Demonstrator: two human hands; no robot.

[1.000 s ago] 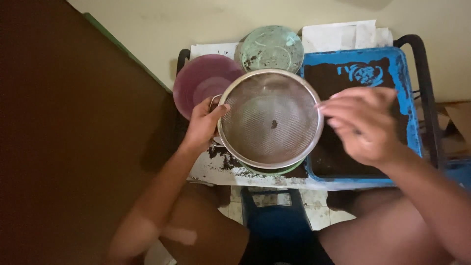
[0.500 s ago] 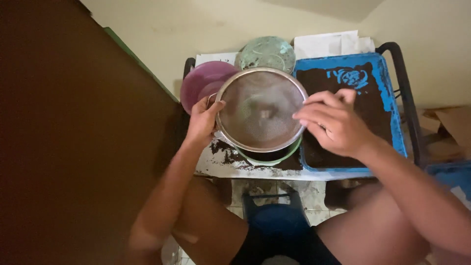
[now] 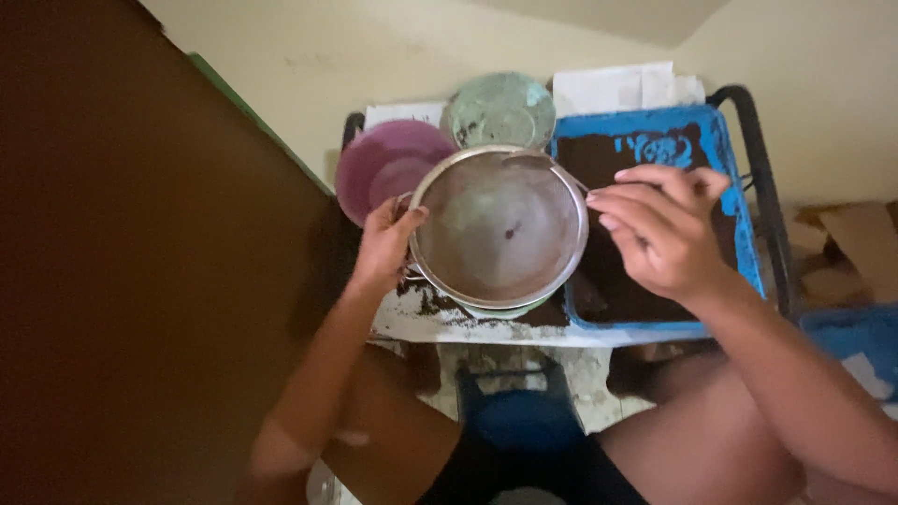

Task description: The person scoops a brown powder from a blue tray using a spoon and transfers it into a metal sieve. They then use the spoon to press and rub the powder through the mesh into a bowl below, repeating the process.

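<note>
A round metal sieve point(image 3: 499, 227) with a fine mesh and a dusting of brown powder sits over a green bowl whose rim point(image 3: 510, 310) shows beneath it. My left hand point(image 3: 385, 245) grips the sieve's left rim. My right hand point(image 3: 659, 232) holds the sieve's right edge, its fingers spread above a blue tray point(image 3: 725, 159) filled with dark brown powder. A small dark speck lies in the middle of the mesh.
A purple bowl point(image 3: 388, 168) and a pale green lid point(image 3: 499, 108) lie behind the sieve on a small white table point(image 3: 421, 318) strewn with dark crumbs. White paper point(image 3: 622, 89) lies at the back. A black rack frame point(image 3: 762, 187) stands right, cardboard point(image 3: 861, 238) beyond.
The sieve has shifted slightly left and down in view as the camera moved. My right hand has slid along the sieve's right edge. My left hand keeps its grip.
</note>
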